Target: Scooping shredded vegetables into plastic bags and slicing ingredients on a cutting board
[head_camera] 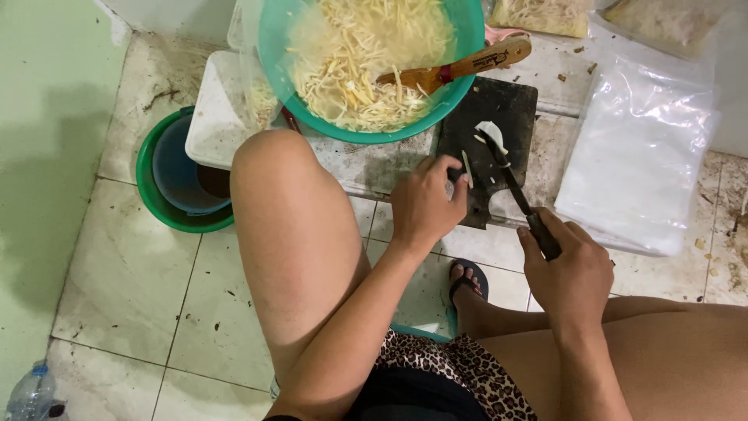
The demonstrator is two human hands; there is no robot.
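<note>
A dark cutting board (499, 105) lies on the tiled floor in front of me. My right hand (565, 273) grips the handle of a black knife (510, 175), whose blade reaches up over the board to a pale slice of vegetable (490, 131). My left hand (425, 203) rests with curled fingers at the board's near left edge, beside a thin pale strip (467, 168). Above the board stands a large green bowl (273, 54) filled with pale shredded strips, with a wooden-handled tool (467, 64) lying in it.
A green bucket (156, 195) holding a blue tub sits at the left, a white container (214, 109) beside it. Clear plastic bags (635, 148) lie at the right. My bare knees flank the board; a sandalled foot (467, 282) is below it. A plastic bottle (31, 394) stands bottom left.
</note>
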